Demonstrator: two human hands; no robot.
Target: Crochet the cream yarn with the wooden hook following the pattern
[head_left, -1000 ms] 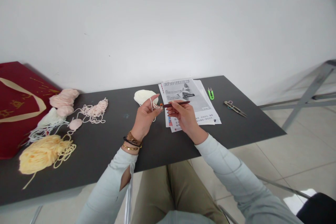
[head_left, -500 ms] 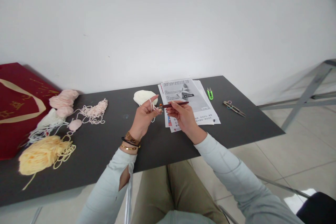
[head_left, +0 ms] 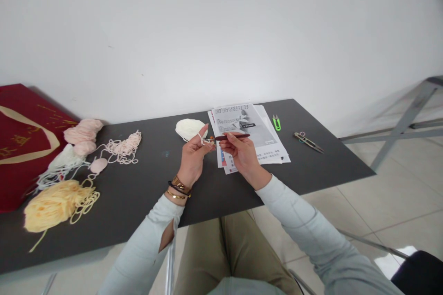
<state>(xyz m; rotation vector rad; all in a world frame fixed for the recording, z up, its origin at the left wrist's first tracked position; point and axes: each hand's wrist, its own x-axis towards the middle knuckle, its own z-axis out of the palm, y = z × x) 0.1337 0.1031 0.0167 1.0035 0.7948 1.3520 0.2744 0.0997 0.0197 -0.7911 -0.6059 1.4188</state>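
Over the middle of the table my left hand (head_left: pixel 194 154) pinches white yarn (head_left: pixel 206 140) between thumb and fingers, with a strand running over the raised index finger. My right hand (head_left: pixel 241 150) is closed around a crochet hook (head_left: pixel 238 136) with a dark red handle, held almost level. The hook's tip points left into the yarn at my left fingertips, where a small orange piece shows; the exact stitch is too small to make out. Just behind my left hand lies a white yarn ball (head_left: pixel 190 128).
Printed sheets (head_left: pixel 266 147) lie under and behind my right hand. Green thread snips (head_left: pixel 276 122) and metal snips (head_left: pixel 308 142) rest to the right. Pink yarn (head_left: pixel 85 133), yellow yarn (head_left: pixel 51 207) and a red bag (head_left: pixel 20 175) occupy the dark table's (head_left: pixel 138 203) left side.
My left hand has shifted slightly right and turned at the wrist, coming closer to my right hand. The right hand and hook have barely moved.
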